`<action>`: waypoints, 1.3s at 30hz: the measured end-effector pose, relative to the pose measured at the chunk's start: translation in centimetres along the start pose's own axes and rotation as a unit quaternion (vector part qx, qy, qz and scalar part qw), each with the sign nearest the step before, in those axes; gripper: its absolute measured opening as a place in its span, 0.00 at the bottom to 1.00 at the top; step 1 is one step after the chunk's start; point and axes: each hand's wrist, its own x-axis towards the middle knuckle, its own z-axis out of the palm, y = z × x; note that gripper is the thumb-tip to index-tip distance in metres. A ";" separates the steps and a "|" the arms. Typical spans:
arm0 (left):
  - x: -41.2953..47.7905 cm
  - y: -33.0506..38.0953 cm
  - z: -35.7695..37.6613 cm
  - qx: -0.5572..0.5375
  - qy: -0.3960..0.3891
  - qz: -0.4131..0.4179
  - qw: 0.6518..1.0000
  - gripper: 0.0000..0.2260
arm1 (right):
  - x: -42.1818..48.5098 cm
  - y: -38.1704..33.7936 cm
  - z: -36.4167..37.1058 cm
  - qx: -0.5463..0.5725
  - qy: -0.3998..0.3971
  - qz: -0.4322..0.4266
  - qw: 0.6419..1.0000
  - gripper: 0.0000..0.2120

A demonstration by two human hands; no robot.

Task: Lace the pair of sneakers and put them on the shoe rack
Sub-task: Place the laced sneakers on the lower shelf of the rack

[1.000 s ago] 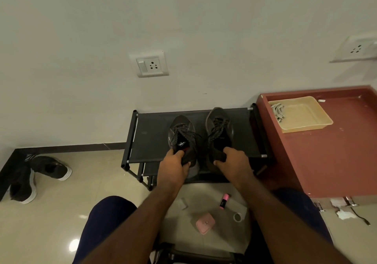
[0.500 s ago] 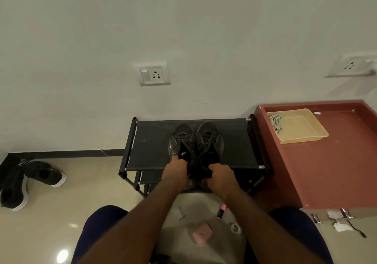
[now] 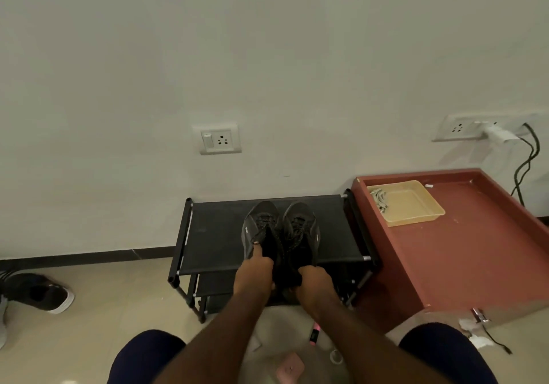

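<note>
Black, the left sneaker and right sneaker are set touching on the top shelf of the shoe rack, their heels gripped by the curled left hand and right hand respectively.

The sneakers sit together on the shoe rack, with a cabinet bearing a tray to its right.

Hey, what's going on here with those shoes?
A person's left hand grips the left sneaker at its heel, and the right hand grips the right sneaker likewise, setting both on top of the black shoe rack against the wall. The black sneakers look laced and sit side by side, toes toward the wall.
</note>
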 end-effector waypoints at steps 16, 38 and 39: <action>-14.1 2.8 -4.7 0.007 0.025 0.044 0.999 0.20 | -13.7 -0.4 -5.7 -0.072 -0.002 -0.052 0.996 0.04; -15.6 2.0 7.5 -0.083 -0.012 -0.023 0.996 0.11 | -13.4 5.3 1.3 -0.095 -0.141 -0.033 0.985 0.13; -14.3 1.8 8.3 -0.085 -0.018 -0.030 0.996 0.11 | -12.1 5.6 1.9 -0.091 -0.145 -0.030 0.985 0.12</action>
